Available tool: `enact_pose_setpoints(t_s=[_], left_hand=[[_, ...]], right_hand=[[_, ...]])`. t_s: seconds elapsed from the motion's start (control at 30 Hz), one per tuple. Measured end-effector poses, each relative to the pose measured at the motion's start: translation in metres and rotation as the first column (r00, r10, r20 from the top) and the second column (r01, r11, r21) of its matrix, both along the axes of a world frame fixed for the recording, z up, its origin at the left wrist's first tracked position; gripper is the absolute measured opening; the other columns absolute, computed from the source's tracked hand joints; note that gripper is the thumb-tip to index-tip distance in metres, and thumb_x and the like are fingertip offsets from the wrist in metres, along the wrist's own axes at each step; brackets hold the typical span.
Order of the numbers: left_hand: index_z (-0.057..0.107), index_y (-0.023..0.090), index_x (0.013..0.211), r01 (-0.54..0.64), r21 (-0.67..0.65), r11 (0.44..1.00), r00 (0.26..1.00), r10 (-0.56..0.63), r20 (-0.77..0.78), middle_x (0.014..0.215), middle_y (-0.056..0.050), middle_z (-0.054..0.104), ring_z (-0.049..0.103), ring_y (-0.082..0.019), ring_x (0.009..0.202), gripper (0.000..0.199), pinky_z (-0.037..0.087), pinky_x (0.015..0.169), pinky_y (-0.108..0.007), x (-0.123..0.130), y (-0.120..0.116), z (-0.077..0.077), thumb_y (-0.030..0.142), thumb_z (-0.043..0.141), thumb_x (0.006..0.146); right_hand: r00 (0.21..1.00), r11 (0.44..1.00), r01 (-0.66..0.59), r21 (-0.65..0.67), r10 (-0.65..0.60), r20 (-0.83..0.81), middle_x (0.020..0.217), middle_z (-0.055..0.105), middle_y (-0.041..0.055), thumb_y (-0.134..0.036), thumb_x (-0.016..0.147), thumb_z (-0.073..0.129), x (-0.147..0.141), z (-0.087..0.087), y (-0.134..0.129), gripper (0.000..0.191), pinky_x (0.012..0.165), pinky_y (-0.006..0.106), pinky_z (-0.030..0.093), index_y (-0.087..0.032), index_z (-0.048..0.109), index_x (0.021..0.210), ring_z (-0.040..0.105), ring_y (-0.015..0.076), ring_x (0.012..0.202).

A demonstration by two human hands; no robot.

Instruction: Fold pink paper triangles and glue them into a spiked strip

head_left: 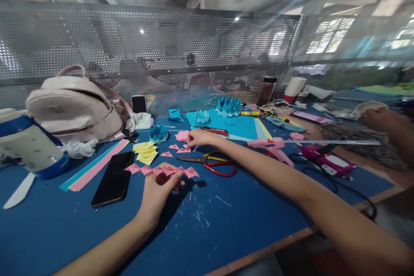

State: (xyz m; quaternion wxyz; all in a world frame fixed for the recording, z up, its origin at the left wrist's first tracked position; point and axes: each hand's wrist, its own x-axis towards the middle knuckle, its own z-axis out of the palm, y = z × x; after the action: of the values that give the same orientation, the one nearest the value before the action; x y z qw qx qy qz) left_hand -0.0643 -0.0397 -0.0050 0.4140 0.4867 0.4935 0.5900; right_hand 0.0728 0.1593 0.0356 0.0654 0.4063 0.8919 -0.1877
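My left hand (pixel 160 187) is closed around a zigzag strip of pink folded paper (pixel 142 170), held just above the blue table. Farther off, my right hand (pixel 202 138) has its fingers bent down and pressed together beside the small pink folded pieces (pixel 166 154). What those fingertips hold, if anything, is hidden. A stack of pink paper (pixel 181 135) lies just left of this hand, with yellow folded papers (pixel 145 152) farther left. Scissors (pixel 220 164) with red and yellow handles rest under my right forearm.
A black phone (pixel 114 179) lies left of my left hand, near paper strips (pixel 97 166). Blue paper crowns (pixel 228 106) stand at the back. On the right are a pink glue gun (pixel 271 145), a magenta device (pixel 328 161) with a cable, and another person's hand (pixel 377 118).
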Motion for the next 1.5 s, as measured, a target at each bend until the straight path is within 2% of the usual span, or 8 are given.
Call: enact_pose_setpoints(t_s=[0.17, 0.3, 0.5, 0.57, 0.73, 0.83, 0.97, 1.5], left_hand=[[0.065, 0.014, 0.074, 0.002, -0.008, 1.0, 1.0, -0.002, 0.023, 0.059, -0.001, 0.068, 0.057, -0.012, 0.05, 0.023, 0.046, 0.049, -0.02, 0.0, 0.003, -0.004, 0.035, 0.075, 0.075], [0.065, 0.014, 0.073, 0.001, -0.015, 1.0, 1.0, 0.0, 0.022, 0.058, -0.001, 0.068, 0.055, -0.011, 0.049, 0.023, 0.046, 0.05, -0.021, 0.0, 0.003, -0.001, 0.034, 0.076, 0.075], [0.066, 0.014, 0.073, -0.009, -0.029, 1.0, 1.0, 0.01, 0.016, 0.062, -0.001, 0.068, 0.055, -0.011, 0.051, 0.021, 0.045, 0.053, -0.021, 0.001, -0.001, 0.005, 0.033, 0.075, 0.076], [0.066, 0.014, 0.074, -0.022, -0.035, 0.999, 1.0, 0.023, 0.016, 0.064, -0.001, 0.069, 0.055, -0.011, 0.052, 0.021, 0.045, 0.054, -0.021, 0.001, -0.001, 0.004, 0.033, 0.075, 0.076], [0.067, 0.014, 0.075, -0.018, -0.076, 0.997, 0.999, 0.022, 0.046, 0.067, -0.003, 0.071, 0.057, -0.012, 0.053, 0.024, 0.047, 0.055, -0.022, -0.001, 0.004, -0.001, 0.036, 0.076, 0.077], [0.067, 0.014, 0.075, -0.002, -0.086, 0.996, 0.998, 0.007, 0.068, 0.069, -0.003, 0.071, 0.059, -0.012, 0.056, 0.024, 0.048, 0.056, -0.022, -0.001, 0.006, -0.003, 0.036, 0.075, 0.078], [0.067, 0.014, 0.073, -0.032, -0.103, 0.994, 0.999, 0.037, 0.039, 0.07, -0.003, 0.071, 0.059, -0.012, 0.055, 0.023, 0.048, 0.057, -0.022, 0.002, 0.004, -0.001, 0.035, 0.076, 0.077], [0.065, 0.016, 0.073, 0.017, -0.099, 0.995, 0.999, -0.022, -0.049, 0.068, -0.001, 0.068, 0.06, -0.013, 0.059, 0.022, 0.048, 0.062, -0.022, 0.001, 0.004, -0.003, 0.034, 0.074, 0.08]], right_hand=[[0.999, 0.999, -0.02, -0.049, 0.017, -0.05, 0.121, 0.061, 0.0084, -0.034, 0.095, 0.059, 0.001, -0.007, -0.002, 0.031, 0.085, 0.041, 0.055, -0.015, 0.059, 0.12, 0.063, 0.022, 0.101], [0.984, 1.0, 0.006, -0.014, -0.008, -0.179, 0.117, 0.062, 0.0082, -0.034, 0.096, 0.058, 0.004, -0.008, -0.012, 0.03, 0.084, 0.041, 0.055, -0.015, 0.059, 0.118, 0.063, 0.0204, 0.099], [0.873, 0.998, 0.058, 0.036, -0.033, -0.487, 0.093, 0.069, 0.0055, -0.018, 0.084, 0.069, 0.026, 0.0, -0.024, 0.006, 0.089, 0.036, 0.048, -0.014, 0.068, 0.089, 0.063, 0.0189, 0.092], [0.818, 0.999, 0.034, -0.001, -0.029, -0.574, 0.089, 0.071, 0.0047, -0.018, 0.082, 0.068, 0.039, 0.003, -0.031, 0.003, 0.086, 0.032, 0.048, -0.016, 0.068, 0.084, 0.064, 0.0174, 0.088], [0.698, 0.987, -0.029, -0.159, -0.094, -0.71, 0.079, 0.07, 0.0032, -0.029, 0.083, 0.066, 0.067, 0.001, -0.067, 0.013, 0.069, 0.027, 0.052, -0.016, 0.065, 0.083, 0.066, 0.0139, 0.07], [0.624, 0.969, -0.029, -0.247, -0.175, -0.761, 0.075, 0.068, 0.0025, -0.036, 0.084, 0.067, 0.074, -0.003, -0.093, 0.02, 0.062, 0.025, 0.051, -0.017, 0.063, 0.084, 0.064, 0.0122, 0.065], [0.511, 0.909, -0.05, -0.414, -0.333, -0.793, 0.069, 0.064, 0.0, -0.041, 0.077, 0.077, 0.075, -0.007, -0.115, 0.028, 0.053, 0.022, 0.046, -0.017, 0.063, 0.081, 0.056, 0.0092, 0.057], [0.498, 0.876, -0.053, -0.479, -0.393, -0.773, 0.068, 0.063, -0.0009, -0.041, 0.078, 0.073, 0.067, -0.016, -0.126, 0.026, 0.052, 0.021, 0.048, -0.017, 0.06, 0.079, 0.056, 0.0087, 0.054]])
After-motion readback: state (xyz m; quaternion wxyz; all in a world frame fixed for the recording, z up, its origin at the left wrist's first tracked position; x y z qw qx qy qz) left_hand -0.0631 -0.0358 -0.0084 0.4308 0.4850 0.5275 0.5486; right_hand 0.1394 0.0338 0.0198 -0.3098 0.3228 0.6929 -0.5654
